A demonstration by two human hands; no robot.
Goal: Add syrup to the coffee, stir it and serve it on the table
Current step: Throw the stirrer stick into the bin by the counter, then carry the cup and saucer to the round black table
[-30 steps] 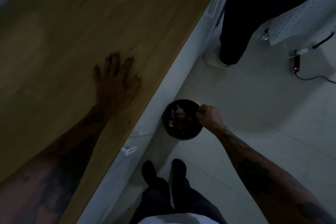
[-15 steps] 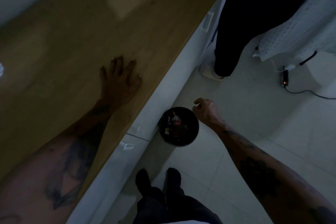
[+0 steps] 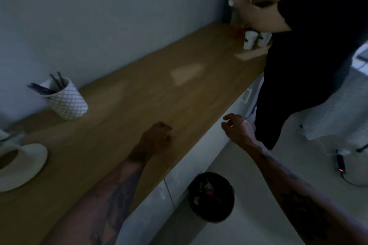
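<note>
Dim light falls on a long wooden counter [image 3: 139, 105] set against a pale wall, with white cabinet fronts below it and a pale tiled floor. Nearest, on the floor below and behind the right fingers, stands a round black bin [image 3: 211, 198] with scraps in it. The left hand [image 3: 156, 138] rests on the counter, fingers curled under, holding nothing. The right hand [image 3: 237, 127] hangs in the air just off the counter edge, fingers loosely bent and spread, empty. Well to the left of the left fingers, at the frame edge, a white cup [image 3: 12, 157] with dark coffee sits on a white saucer [image 3: 29, 167], blurred. Beyond the left fingers and to their left stands a white patterned holder [image 3: 67, 100] with dark utensils. Far beyond the right fingers, a person in black [image 3: 310, 45] leans over small white jars [image 3: 256, 39] at the counter's end.
</note>
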